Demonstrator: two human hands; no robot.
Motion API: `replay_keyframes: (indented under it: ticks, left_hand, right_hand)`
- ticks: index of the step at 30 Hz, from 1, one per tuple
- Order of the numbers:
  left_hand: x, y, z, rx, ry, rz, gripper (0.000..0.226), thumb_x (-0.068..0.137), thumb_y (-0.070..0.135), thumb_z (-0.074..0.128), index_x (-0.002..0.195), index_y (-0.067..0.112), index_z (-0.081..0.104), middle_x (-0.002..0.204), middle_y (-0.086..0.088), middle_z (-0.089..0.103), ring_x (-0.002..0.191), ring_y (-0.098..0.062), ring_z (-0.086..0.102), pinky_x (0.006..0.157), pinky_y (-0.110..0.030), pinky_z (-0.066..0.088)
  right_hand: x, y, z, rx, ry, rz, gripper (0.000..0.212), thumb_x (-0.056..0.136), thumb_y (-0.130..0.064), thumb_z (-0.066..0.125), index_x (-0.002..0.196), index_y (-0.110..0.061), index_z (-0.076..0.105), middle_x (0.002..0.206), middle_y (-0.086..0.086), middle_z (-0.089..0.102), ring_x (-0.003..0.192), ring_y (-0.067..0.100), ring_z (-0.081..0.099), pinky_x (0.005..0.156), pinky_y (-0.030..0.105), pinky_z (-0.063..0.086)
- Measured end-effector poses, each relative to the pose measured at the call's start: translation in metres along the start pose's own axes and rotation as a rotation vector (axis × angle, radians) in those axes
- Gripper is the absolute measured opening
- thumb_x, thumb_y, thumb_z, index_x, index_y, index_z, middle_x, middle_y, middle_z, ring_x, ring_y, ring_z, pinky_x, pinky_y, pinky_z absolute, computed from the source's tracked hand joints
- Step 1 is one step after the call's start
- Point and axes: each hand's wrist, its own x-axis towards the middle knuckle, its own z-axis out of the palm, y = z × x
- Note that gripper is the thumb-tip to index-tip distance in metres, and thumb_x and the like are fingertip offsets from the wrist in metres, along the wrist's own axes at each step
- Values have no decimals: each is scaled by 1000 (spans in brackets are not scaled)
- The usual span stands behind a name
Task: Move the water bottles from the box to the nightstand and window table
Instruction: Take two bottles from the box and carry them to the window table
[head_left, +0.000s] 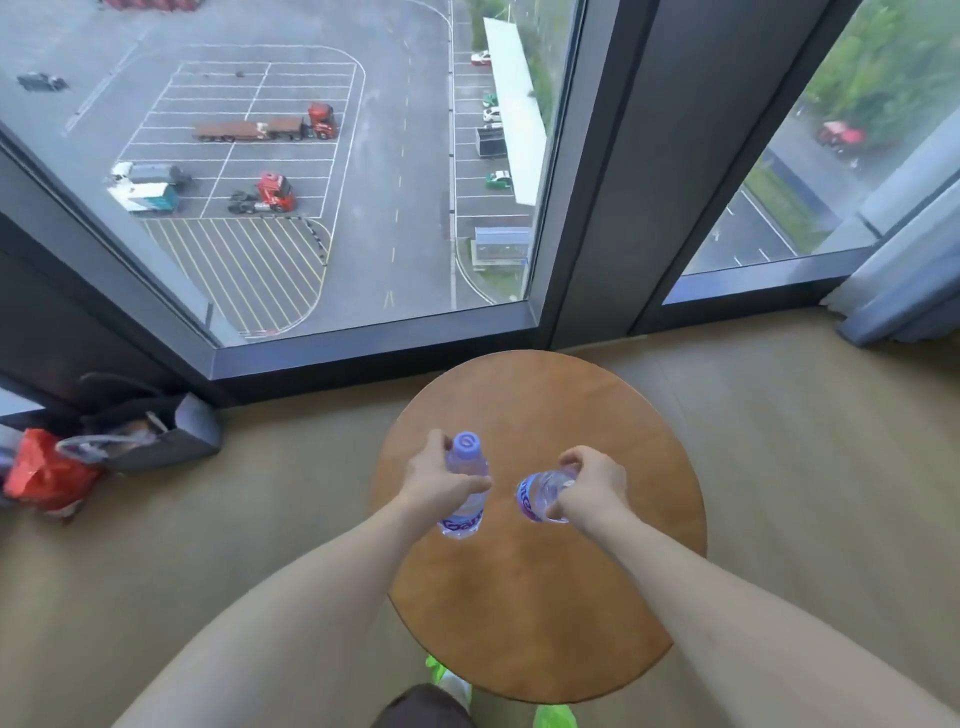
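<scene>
A round wooden window table (540, 613) stands below the window, and both my hands are over its middle. My left hand (434, 480) grips a clear water bottle (466, 462) with a lilac cap and a purple label, held upright. My right hand (589, 488) grips a second clear bottle (537, 493) by its upper part; this one is tilted, its base pointing left, its cap hidden by my fingers. I cannot tell whether either bottle touches the tabletop. No box or nightstand is in view.
A large window (311, 182) with a dark frame runs behind the table. A dark tote bag (156, 431) and a red bag (44, 475) lie on the floor at the left. A pale curtain (904, 291) hangs at the right.
</scene>
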Motion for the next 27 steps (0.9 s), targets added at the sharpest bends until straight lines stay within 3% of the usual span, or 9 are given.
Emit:
replay_keyframes:
  ticks: [5, 10, 13, 16, 20, 24, 27]
  left_hand:
    - [50, 2, -20, 58, -43, 35, 48, 70, 15, 88, 106, 25, 57, 103, 4, 67, 90, -18, 65, 66, -25, 48]
    - [83, 0, -28, 83, -22, 63, 51, 67, 9, 88, 105, 31, 62, 95, 16, 65, 84, -2, 63, 63, -18, 52]
    - [98, 3, -28, 91, -11, 72, 53, 68, 10, 88, 106, 36, 60, 94, 21, 62, 85, 4, 61, 58, -11, 50]
    - [109, 2, -25, 65, 15, 55, 57, 68, 10, 87, 111, 36, 60, 98, 21, 62, 88, 4, 61, 55, -4, 45]
    - [122, -3, -19, 93, 12, 47, 63, 70, 13, 88, 123, 32, 60, 107, 12, 63, 98, -11, 63, 64, -10, 45]
    - [130, -8, -8, 93, 20, 59, 64, 69, 11, 88, 124, 30, 61, 110, 9, 66, 102, -14, 64, 82, -20, 50]
    - [133, -8, -2, 97, 17, 71, 66, 68, 10, 88, 125, 30, 62, 111, 8, 66, 102, -13, 64, 86, -22, 51]
  right_hand:
    - [39, -24, 22, -38, 47, -18, 63, 67, 0, 84, 126, -10, 66, 123, 6, 66, 100, 17, 57, 81, 21, 43]
    - [71, -40, 33, -59, 40, -59, 69, 66, -2, 86, 131, -10, 65, 128, 8, 66, 122, 24, 56, 96, 26, 46]
    - [93, -48, 36, -132, -8, -93, 66, 70, -1, 82, 131, -17, 66, 130, 2, 65, 117, 19, 58, 87, 21, 43]
    - [111, -55, 38, -207, -37, -135, 63, 73, 0, 78, 131, -20, 66, 130, -1, 66, 115, 20, 61, 89, 25, 49]
    - [123, -60, 42, -313, -63, -233, 55, 78, 7, 64, 128, -17, 69, 133, 5, 62, 123, 25, 59, 103, 37, 49]
    - [132, -59, 46, -315, -72, -226, 59, 76, 10, 55, 123, -22, 71, 128, 8, 64, 116, 29, 61, 98, 37, 53]
    - [136, -60, 47, -300, -62, -226, 64, 76, 9, 54, 128, -25, 67, 127, 8, 65, 114, 30, 62, 98, 38, 54]
